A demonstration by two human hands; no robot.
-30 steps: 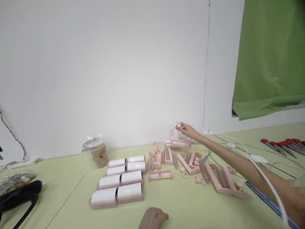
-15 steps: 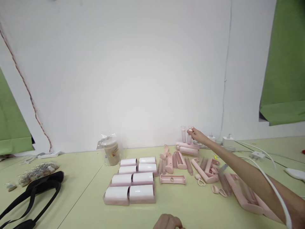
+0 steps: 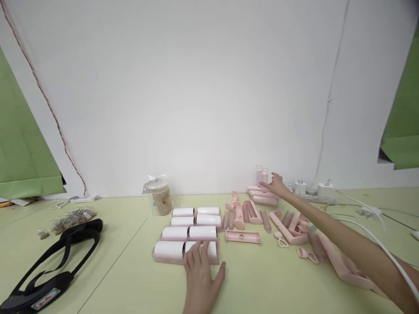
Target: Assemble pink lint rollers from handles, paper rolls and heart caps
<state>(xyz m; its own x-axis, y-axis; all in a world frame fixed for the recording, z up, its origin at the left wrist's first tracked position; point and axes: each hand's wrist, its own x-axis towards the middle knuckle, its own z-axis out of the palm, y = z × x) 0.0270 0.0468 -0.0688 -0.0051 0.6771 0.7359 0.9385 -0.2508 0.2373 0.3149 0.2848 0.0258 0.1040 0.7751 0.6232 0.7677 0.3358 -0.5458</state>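
My left hand is open, its fingers spread over the front right white roll; whether they touch it I cannot tell. That roll is one of several white rolls in clear pinkish cases, set out in two columns. At the wall, my right hand is open, thumb and fingers apart, just right of two upright clear-pink tubes. Pink half-round pieces are stacked below these tubes. Nearer to me lie a pink tray-shaped shell and a heart-shaped pink ring piece.
A lidded cup in a plastic bag stands by the wall. At left lie a black strap harness and a row of small bagged items. White chargers and cables are at right, a cable crossing near my right forearm.
My right hand has let go of the tube, which stands beside the other. My left hand has come forward from the bottom edge to the front rolls. The view has shifted slightly.
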